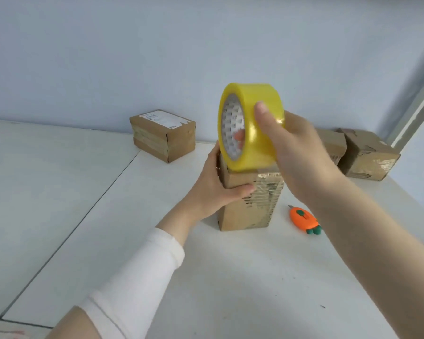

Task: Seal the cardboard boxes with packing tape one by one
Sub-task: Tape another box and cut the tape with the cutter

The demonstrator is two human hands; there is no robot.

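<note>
Tape roll (249,135) (in right hand (300,155)) touches box (242,212) held by left hand (214,187).

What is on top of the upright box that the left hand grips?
The yellow tape roll stands on edge on the box, gripped by the right hand. The roll and that hand cover the top face, so its flaps cannot be seen.

box label (159,117): print too small to read | tape roll core (231,127): pattern illegible
</note>
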